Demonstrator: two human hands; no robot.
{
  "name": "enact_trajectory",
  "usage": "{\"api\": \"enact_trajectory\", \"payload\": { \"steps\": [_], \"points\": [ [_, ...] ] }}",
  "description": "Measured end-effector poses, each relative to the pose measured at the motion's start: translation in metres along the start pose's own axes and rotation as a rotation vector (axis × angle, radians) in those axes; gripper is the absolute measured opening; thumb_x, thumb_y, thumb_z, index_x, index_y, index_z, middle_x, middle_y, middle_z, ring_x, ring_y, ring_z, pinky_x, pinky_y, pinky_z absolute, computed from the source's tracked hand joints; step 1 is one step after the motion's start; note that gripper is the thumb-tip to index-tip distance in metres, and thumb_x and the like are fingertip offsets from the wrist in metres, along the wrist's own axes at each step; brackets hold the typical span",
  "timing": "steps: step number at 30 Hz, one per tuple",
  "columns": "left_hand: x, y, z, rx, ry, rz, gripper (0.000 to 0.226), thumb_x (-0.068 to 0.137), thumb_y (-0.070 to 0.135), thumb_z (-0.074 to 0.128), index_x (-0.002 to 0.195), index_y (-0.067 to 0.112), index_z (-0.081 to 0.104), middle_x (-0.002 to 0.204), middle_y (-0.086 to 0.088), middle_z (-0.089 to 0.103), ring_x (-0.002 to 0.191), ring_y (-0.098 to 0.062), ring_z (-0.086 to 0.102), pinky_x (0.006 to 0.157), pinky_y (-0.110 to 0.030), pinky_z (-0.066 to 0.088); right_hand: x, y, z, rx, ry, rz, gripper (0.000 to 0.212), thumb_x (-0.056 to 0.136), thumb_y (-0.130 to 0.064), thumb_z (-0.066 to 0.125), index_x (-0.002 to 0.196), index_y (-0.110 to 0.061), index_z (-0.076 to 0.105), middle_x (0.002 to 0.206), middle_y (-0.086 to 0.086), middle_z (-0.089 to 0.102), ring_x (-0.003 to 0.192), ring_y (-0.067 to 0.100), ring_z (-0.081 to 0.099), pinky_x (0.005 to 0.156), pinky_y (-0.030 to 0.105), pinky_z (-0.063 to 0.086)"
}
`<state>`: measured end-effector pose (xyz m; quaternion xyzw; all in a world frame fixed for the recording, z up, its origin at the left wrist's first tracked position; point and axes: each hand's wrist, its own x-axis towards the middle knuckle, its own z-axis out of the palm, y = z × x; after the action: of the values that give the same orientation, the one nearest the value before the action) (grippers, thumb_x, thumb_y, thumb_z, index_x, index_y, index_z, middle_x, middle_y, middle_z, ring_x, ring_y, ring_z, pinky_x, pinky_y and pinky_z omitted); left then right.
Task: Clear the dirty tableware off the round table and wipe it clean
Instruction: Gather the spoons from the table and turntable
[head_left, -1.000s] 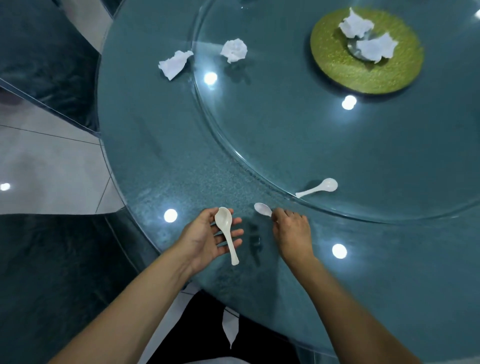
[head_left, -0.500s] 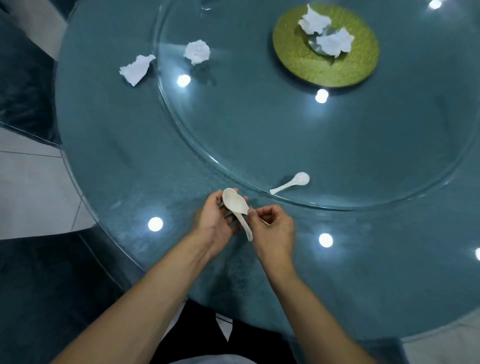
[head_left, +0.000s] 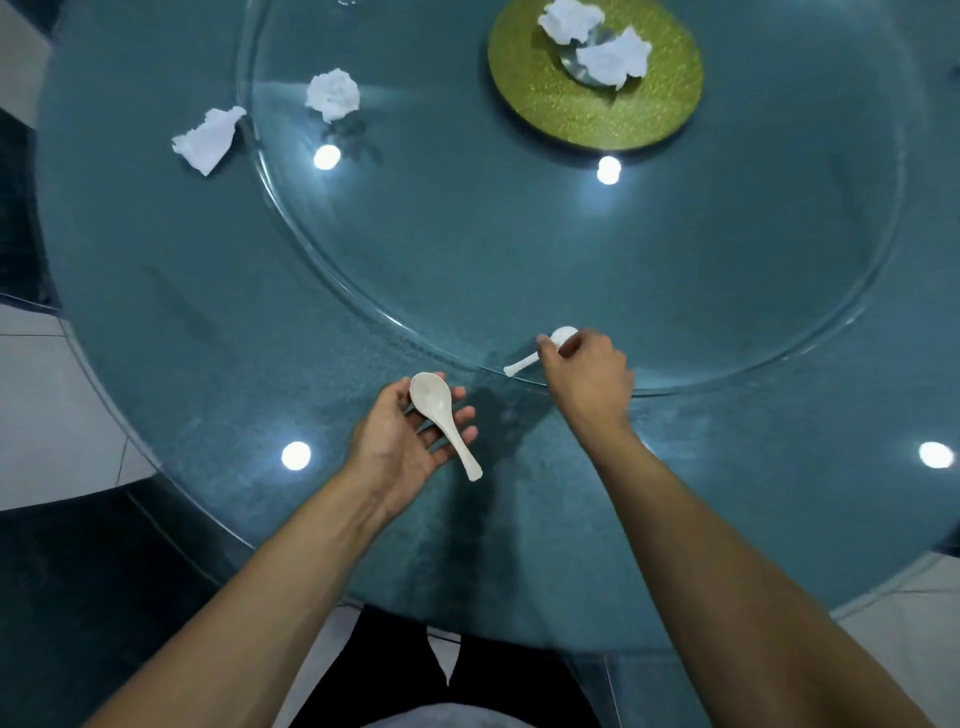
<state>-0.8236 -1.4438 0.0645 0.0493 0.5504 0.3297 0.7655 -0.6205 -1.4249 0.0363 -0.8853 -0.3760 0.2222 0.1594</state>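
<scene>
From the head camera we look down on a round table (head_left: 218, 322) with a dark teal top, and on it a big glass turntable (head_left: 571, 249) whose near rim curves just beyond our hands.

Our left hand (head_left: 405, 441) is palm up over the table's near edge, fingers loosely spread, and a white spoon (head_left: 441, 415) lies across them, bowl toward the thumb side and handle sticking out past the fingertips toward us. (Whether a second spoon lies beneath it we cannot tell.) The fingers cradle it rather than clamp it.

Our right hand (head_left: 587, 369) reaches forward to the turntable's near rim, where a small spoon (head_left: 535, 356) lies with its bowl on the glass and its handle pointing left toward the rim. The fingers curl over the bowl end, thumb and forefinger at either side of it; a firm pinch we cannot confirm, since the hand hides the contact.

Farther off, a green plate (head_left: 545, 98) sits on the turntable's far side with two crumpled tissues (head_left: 613, 57) on it. Another tissue ball (head_left: 332, 93) lies on the turntable at the left, and a flatter wad (head_left: 208, 137) lies just outside the rim on the table.
</scene>
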Motion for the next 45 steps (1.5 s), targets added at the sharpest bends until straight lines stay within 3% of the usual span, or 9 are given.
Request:
{"api": "enact_trajectory", "payload": {
  "steps": [4, 11, 15, 22, 26, 30, 33, 39, 45],
  "points": [
    [-0.008, 0.001, -0.01, 0.01, 0.008, 0.002, 0.034, 0.102, 0.028, 0.043, 0.115, 0.008, 0.066, 0.111, -0.018, 0.07, 0.09, -0.033, 0.069, 0.086, -0.049, 0.058, 0.02, -0.013, 0.007, -0.256, -0.069, 0.023, 0.055, 0.086, -0.062, 0.058, 0.106, -0.011, 0.063, 0.107, 0.011, 0.069, 0.106, 0.034, 0.064, 0.092, 0.041, 0.044],
    [-0.018, 0.004, -0.027, 0.021, 0.016, -0.018, 0.035, 0.102, 0.027, 0.045, 0.122, 0.006, 0.064, 0.115, -0.019, 0.07, 0.092, -0.034, 0.069, 0.085, -0.049, 0.059, 0.009, 0.003, 0.019, -0.3, -0.042, 0.009, 0.028, 0.088, -0.029, 0.058, 0.104, -0.006, 0.063, 0.103, 0.014, 0.069, 0.097, 0.036, 0.066, 0.083, 0.037, 0.044],
    [-0.02, 0.004, -0.034, 0.039, -0.013, -0.023, 0.036, 0.102, 0.027, 0.044, 0.124, 0.006, 0.064, 0.117, -0.02, 0.069, 0.092, -0.034, 0.069, 0.085, -0.049, 0.058, -0.01, 0.024, 0.018, -0.121, -0.063, 0.025, 0.021, 0.09, -0.027, 0.054, 0.092, -0.011, 0.069, 0.086, 0.012, 0.071, 0.086, 0.037, 0.066, 0.074, 0.038, 0.05],
    [-0.02, -0.011, -0.024, 0.142, -0.097, -0.083, 0.038, 0.105, 0.032, 0.038, 0.121, 0.009, 0.064, 0.115, -0.019, 0.068, 0.089, -0.032, 0.068, 0.093, -0.051, 0.053, -0.11, 0.026, -0.004, 0.245, -0.111, -0.054, 0.016, 0.093, -0.027, 0.064, 0.085, -0.018, 0.074, 0.075, -0.007, 0.073, 0.07, 0.008, 0.065, 0.069, 0.029, 0.051],
    [-0.025, -0.033, -0.009, 0.234, -0.156, -0.128, 0.032, 0.103, 0.032, 0.042, 0.112, 0.009, 0.063, 0.108, -0.018, 0.068, 0.089, -0.032, 0.067, 0.082, -0.048, 0.059, -0.16, 0.037, -0.01, 0.334, -0.112, -0.051, 0.014, 0.093, -0.029, 0.065, 0.086, -0.023, 0.076, 0.075, -0.013, 0.073, 0.07, 0.004, 0.066, 0.072, 0.031, 0.055],
    [-0.04, -0.065, 0.003, 0.349, -0.237, -0.179, 0.045, 0.105, 0.038, 0.036, 0.13, 0.007, 0.058, 0.113, -0.019, 0.069, 0.083, -0.027, 0.067, 0.068, -0.038, 0.058, -0.194, 0.057, -0.02, 0.331, -0.036, -0.009, 0.01, 0.09, -0.03, 0.069, 0.089, -0.024, 0.078, 0.082, -0.011, 0.075, 0.075, 0.006, 0.067, 0.075, 0.036, 0.056],
    [-0.059, -0.087, 0.01, 0.392, -0.311, -0.222, 0.042, 0.105, 0.039, 0.034, 0.125, 0.012, 0.058, 0.11, -0.014, 0.07, 0.075, -0.022, 0.071, 0.062, -0.034, 0.056, -0.219, 0.074, -0.031, 0.274, 0.016, 0.045, 0.009, 0.087, -0.032, 0.072, 0.094, -0.026, 0.075, 0.084, -0.01, 0.074, 0.076, 0.009, 0.066, 0.075, 0.035, 0.054],
    [-0.109, -0.135, 0.016, 0.493, -0.416, -0.277, 0.037, 0.103, 0.036, 0.036, 0.107, 0.012, 0.064, 0.101, -0.013, 0.072, 0.077, -0.023, 0.071, 0.073, -0.038, 0.057, -0.28, 0.118, -0.066, 0.265, 0.194, 0.097, 0.014, 0.09, -0.037, 0.069, 0.1, -0.027, 0.072, 0.088, -0.012, 0.068, 0.074, 0.005, 0.055, 0.074, 0.029, 0.05],
    [-0.174, -0.2, -0.001, 0.569, -0.464, -0.307, 0.037, 0.104, 0.034, 0.04, 0.119, 0.006, 0.06, 0.117, -0.024, 0.067, 0.086, -0.034, 0.069, 0.076, -0.048, 0.061, -0.364, 0.192, -0.088, 0.195, 0.394, 0.098, 0.014, 0.093, -0.028, 0.062, 0.105, -0.024, 0.068, 0.098, -0.007, 0.063, 0.09, 0.014, 0.059, 0.085, 0.038, 0.05]
  ]
}}
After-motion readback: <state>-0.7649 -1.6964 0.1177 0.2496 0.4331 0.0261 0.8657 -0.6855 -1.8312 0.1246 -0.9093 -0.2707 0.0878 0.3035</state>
